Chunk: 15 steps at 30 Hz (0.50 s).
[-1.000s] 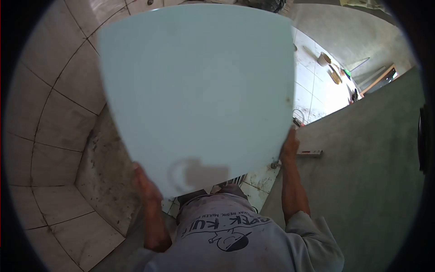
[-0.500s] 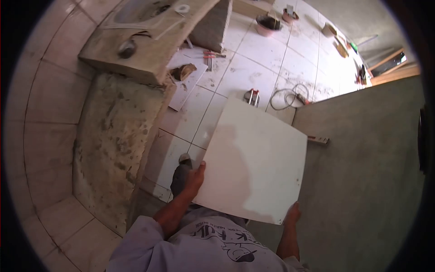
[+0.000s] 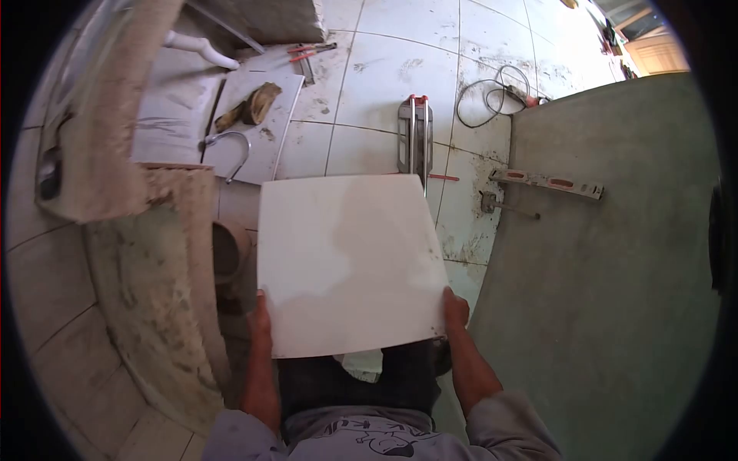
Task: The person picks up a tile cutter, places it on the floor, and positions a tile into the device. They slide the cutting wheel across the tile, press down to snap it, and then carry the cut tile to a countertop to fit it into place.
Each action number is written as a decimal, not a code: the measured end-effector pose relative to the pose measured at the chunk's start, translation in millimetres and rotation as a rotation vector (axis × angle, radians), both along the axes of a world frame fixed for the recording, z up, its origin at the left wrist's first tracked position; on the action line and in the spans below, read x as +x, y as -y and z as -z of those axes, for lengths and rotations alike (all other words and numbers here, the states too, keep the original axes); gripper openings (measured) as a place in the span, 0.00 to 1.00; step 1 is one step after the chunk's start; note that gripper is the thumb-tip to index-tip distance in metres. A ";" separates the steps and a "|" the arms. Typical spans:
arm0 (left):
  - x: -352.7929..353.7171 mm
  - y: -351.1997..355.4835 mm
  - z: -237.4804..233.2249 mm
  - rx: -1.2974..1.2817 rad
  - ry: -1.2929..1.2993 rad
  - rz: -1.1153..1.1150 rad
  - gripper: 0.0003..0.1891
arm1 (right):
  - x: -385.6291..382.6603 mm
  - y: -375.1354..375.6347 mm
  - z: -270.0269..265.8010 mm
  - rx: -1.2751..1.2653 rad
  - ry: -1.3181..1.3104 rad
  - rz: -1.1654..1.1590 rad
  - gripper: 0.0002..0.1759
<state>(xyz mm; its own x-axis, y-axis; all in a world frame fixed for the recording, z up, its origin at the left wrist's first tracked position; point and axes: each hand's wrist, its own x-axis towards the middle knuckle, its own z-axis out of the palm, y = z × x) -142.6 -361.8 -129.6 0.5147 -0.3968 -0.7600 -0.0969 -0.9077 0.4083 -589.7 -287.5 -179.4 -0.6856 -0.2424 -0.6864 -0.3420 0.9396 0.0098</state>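
Observation:
A large pale square tile (image 3: 350, 261) is held level in front of my body, its face up, with a shadow across it. My left hand (image 3: 262, 313) grips its left edge near the lower corner, thumb on top. At the lower right edge my right hand (image 3: 455, 309) is closed on the tile in the same way. The fingers under the tile are hidden. Just past its far edge a manual tile cutter (image 3: 415, 138) with two metal rails lies on the tiled floor.
A spirit level (image 3: 547, 184) and a hammer-like tool (image 3: 507, 205) lie beside the grey wall (image 3: 615, 230). Beyond is a coiled cable (image 3: 492, 96). A rough concrete counter (image 3: 146, 284) stands left. Red-handled pliers (image 3: 311, 50) and a curved metal pipe (image 3: 240, 154) lie ahead.
The tile has swung left and turned squarer to my body, both hands still on it. My view has shifted forward and down, bringing the tile cutter and spirit level more fully into sight.

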 end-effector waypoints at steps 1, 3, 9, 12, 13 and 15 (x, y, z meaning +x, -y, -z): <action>3.6 12.6 13.3 -0.001 -0.008 0.011 0.41 | 4.6 9.9 26.7 -0.023 0.036 -0.021 0.36; 10.4 33.7 40.3 -0.122 0.187 0.090 0.41 | 21.2 31.7 66.5 -0.091 0.016 -0.020 0.35; 52.9 93.9 142.2 -0.222 0.146 0.091 0.41 | 61.2 76.9 191.0 -0.337 0.048 0.099 0.35; 58.8 126.9 186.5 -0.239 0.243 0.092 0.40 | 69.2 92.9 244.2 -0.397 0.101 0.148 0.35; 64.7 135.8 207.2 -0.253 0.244 0.096 0.40 | 72.5 96.7 261.3 -0.433 0.163 0.168 0.35; 67.4 153.6 238.4 -0.390 0.393 0.149 0.42 | 79.3 103.8 280.9 -0.456 0.145 0.137 0.35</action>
<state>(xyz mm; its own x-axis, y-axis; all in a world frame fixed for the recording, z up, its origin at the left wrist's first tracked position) -75.2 -515.4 -368.0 0.6460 -0.6995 -0.3055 -0.4248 -0.6620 0.6175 -510.4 -391.3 -460.3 -0.6375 -0.4548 -0.6219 -0.1827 0.8734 -0.4515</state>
